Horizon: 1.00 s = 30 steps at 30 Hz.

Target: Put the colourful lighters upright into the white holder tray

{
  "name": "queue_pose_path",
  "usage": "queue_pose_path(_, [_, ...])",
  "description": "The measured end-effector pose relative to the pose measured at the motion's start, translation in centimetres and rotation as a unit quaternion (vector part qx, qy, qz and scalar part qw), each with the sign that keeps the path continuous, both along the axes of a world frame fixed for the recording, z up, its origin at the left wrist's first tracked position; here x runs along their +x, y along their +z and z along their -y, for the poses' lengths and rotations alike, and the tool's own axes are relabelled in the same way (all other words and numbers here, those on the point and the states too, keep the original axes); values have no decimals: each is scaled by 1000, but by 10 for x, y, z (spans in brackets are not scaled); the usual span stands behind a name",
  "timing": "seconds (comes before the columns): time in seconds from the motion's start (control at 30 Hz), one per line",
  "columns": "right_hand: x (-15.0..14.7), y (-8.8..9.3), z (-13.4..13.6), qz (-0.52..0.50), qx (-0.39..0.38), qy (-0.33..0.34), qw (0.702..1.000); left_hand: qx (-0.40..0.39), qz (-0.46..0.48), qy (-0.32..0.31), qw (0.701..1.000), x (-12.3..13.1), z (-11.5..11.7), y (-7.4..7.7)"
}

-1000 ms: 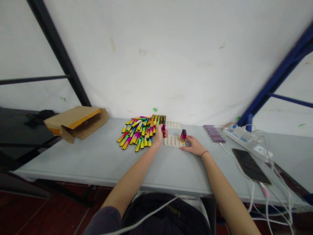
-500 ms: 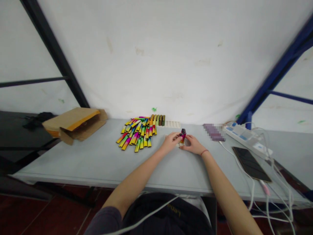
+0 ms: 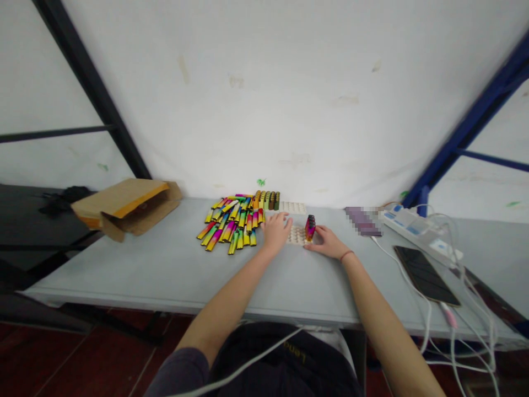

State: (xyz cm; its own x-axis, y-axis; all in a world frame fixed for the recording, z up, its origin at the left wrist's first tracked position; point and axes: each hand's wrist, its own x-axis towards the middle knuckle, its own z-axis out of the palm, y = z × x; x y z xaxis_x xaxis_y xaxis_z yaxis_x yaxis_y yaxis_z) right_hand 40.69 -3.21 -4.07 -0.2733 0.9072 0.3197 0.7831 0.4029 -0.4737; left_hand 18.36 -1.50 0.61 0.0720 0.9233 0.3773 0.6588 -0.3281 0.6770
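A low white tray (image 3: pixel 296 235) with rows of small holes lies on the table in front of me. Along its right end stands a short row of shiny purple-and-orange lighters (image 3: pixel 309 227) with dark tops. My right hand (image 3: pixel 330 243) grips that end, thumb at the near edge and fingers beside the lighters. Over the tray's left side, my left hand (image 3: pixel 276 230) has its fingers apart and holds nothing visible. Just left of it lies a loose pile of multicoloured metallic lighters (image 3: pixel 231 225), the nearest ones close to its fingertips.
Against the wall stand several rows of upright lighters (image 3: pixel 266 200) beside a second white tray (image 3: pixel 293 207). An open cardboard box (image 3: pixel 124 207) lies at left. To the right are a pixelated flat device (image 3: pixel 362 221), a black phone (image 3: pixel 425 275), a power strip (image 3: pixel 421 234) and white cables.
My left hand has let go at the lighter row and moved left towards the pile, uncovering the tray's holes. My right hand stays at the tray's right end.
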Motion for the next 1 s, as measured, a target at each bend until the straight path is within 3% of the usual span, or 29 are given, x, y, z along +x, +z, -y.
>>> queue_pose_path(0.13, [0,0,0,5,-5,-5,1000,-14,-137,142,980,-38,-18,7])
queue_pose_path(0.27, [0,0,0,9,-11,-9,1000,-64,-182,202,960,-70,-32,14])
queue_pose_path(0.53, [0,0,-1,10,-4,-8,1000,-131,-206,196,950,-95,-42,20])
queue_pose_path(1.0, [0,2,1,2,-18,-7,1000,-146,-185,176,956,-92,-40,22])
